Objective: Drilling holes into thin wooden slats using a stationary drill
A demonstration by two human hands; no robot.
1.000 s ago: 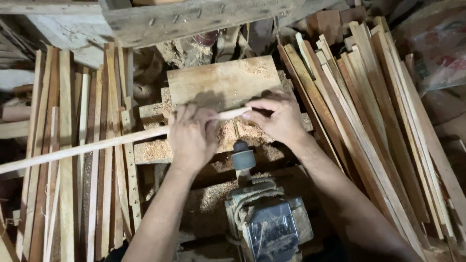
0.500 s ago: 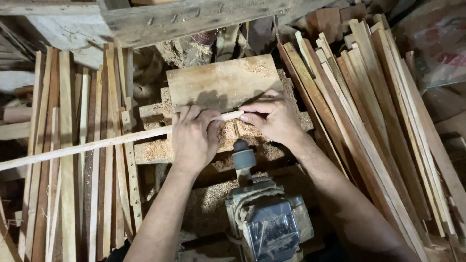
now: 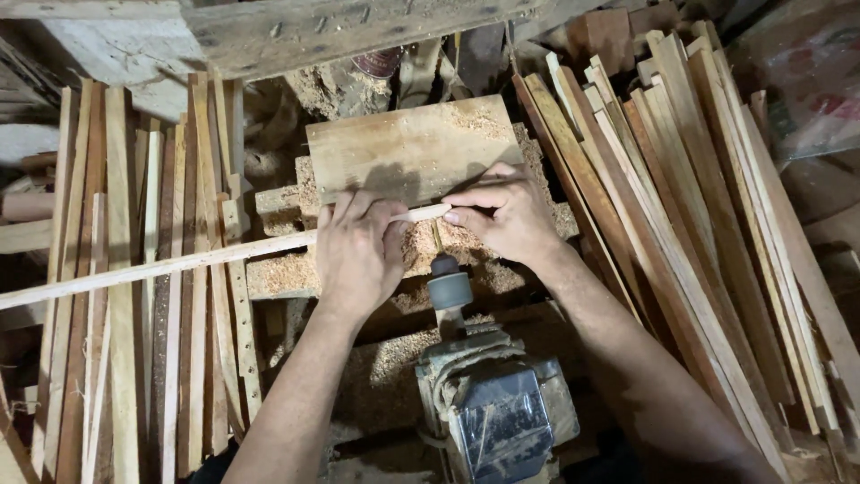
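A long thin pale wooden slat [image 3: 161,266] runs from the left edge across to the middle. My left hand [image 3: 358,251] wraps over it from above. My right hand [image 3: 503,215] pinches its right end between thumb and fingers. The slat's end lies just above the drill bit and chuck [image 3: 448,285] of a grey motor [image 3: 497,408] that points away from me. Behind the hands lies a flat wooden board [image 3: 408,148] dusted with sawdust.
Many wooden slats lean in a stack on the right [image 3: 681,206]. More slats lie side by side on the left [image 3: 116,358]. Sawdust [image 3: 287,273] covers the wooden block under the hands. A heavy timber beam [image 3: 313,27] crosses the top.
The slat has slid a little to the left, and both hands shifted slightly with it. The motor has not moved.
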